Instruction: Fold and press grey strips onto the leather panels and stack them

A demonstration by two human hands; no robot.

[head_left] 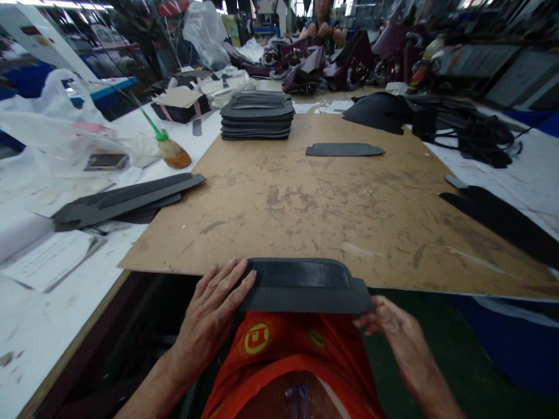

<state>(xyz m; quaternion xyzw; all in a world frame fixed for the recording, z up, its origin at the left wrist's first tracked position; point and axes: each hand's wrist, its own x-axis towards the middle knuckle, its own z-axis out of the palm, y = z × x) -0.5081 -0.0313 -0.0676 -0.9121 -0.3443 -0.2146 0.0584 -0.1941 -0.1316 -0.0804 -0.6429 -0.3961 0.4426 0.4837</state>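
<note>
A dark grey leather-like panel (305, 298) with a glossy black raised strip lies over the near edge of the brown board (297, 215), its lower part overhanging. My left hand (213, 302) rests palm down at the panel's left end, fingers stretched out and touching it. At the opposite end, my right hand (386, 317) pinches the lower right corner between thumb and fingers. Farther back on the board lies a similar single panel (345, 150). Behind it to the left stands a stack of such panels (257, 119).
Dark strips (126, 201) lie across the board's left edge. A glue bottle (172, 150) with a green nozzle leans nearby. Black pieces (502, 218) sit at the right; black straps (476, 134) lie behind them. Maroon bags (323, 64) and a person (323, 29) are at the back.
</note>
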